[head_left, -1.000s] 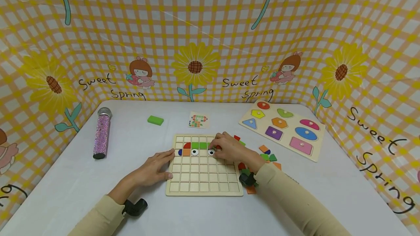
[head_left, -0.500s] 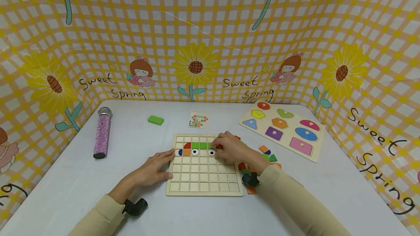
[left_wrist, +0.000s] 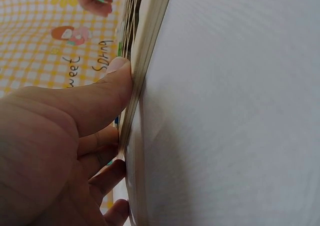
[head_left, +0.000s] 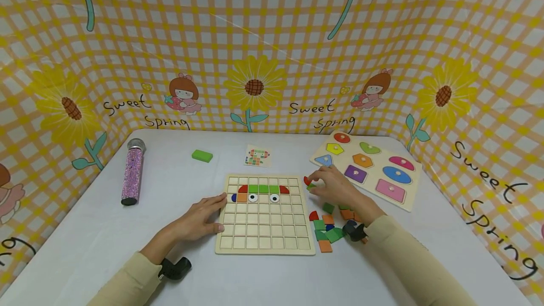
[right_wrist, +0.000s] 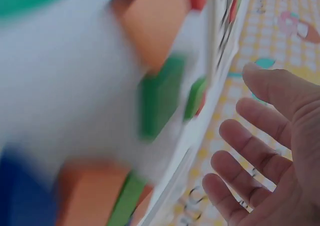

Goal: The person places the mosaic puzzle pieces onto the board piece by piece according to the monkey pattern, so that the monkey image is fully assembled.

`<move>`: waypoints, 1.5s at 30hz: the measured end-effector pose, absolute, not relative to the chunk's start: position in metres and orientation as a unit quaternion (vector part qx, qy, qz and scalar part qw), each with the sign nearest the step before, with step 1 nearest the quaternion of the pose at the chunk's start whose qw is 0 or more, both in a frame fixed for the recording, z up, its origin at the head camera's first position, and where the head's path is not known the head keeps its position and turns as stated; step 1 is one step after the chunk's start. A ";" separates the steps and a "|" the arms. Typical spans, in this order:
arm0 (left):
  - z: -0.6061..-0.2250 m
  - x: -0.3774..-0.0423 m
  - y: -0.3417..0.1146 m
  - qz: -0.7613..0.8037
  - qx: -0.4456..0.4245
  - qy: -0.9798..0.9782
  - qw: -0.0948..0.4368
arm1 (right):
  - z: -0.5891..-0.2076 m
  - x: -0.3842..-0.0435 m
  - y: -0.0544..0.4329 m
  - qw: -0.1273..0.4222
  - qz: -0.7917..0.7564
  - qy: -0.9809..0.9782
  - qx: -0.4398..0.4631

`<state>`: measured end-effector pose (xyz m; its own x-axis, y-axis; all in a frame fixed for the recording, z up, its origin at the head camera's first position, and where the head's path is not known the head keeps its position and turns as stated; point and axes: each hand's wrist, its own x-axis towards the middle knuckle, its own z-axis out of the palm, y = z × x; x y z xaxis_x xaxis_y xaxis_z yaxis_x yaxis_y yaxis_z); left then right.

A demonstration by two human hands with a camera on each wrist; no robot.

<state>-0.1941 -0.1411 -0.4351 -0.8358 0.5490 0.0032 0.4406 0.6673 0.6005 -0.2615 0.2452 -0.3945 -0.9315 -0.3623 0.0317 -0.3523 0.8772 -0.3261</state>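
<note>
A wooden grid board [head_left: 264, 228] lies in the middle of the table. Near its top, green square tiles [head_left: 263, 188] sit between two red curved-corner tiles, with two eye tiles [head_left: 274, 198], an orange tile [head_left: 242, 198] and a blue tile [head_left: 234, 198] below. My left hand [head_left: 197, 218] rests against the board's left edge, thumb and fingertips touching its side in the left wrist view. Right of the board, my right hand [head_left: 333, 187] hovers by a red tile [head_left: 306, 181] and a green one. The right wrist view shows its fingers [right_wrist: 245, 136] spread, holding nothing.
Several loose tiles [head_left: 325, 246] lie along the board's right side. Behind stand a picture card [head_left: 257, 156], a green block [head_left: 201, 156] and a knobbed shape puzzle [head_left: 371, 178]. A glittery microphone [head_left: 132, 174] lies at the left. Checked cloth encloses the table.
My right hand has left the board's upper right and moved right, over the loose tiles. The right red curved tile and rightmost green tile now show fully. My left hand stays put.
</note>
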 end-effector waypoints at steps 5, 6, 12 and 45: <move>-0.433 -0.193 -0.142 0.301 0.278 0.908 0.084 | -0.398 -0.263 0.270 0.021 -0.144 0.980 -0.138; -0.433 -0.193 -0.142 0.300 0.278 0.909 0.083 | -0.399 -0.263 0.275 0.020 -0.135 0.981 -0.135; -0.431 -0.193 -0.142 0.298 0.276 0.910 0.084 | -0.402 -0.263 0.294 0.009 -0.087 0.989 -0.121; -0.432 -0.193 -0.139 0.298 0.260 0.913 0.097 | -0.411 -0.251 0.327 0.009 -0.128 0.985 -0.112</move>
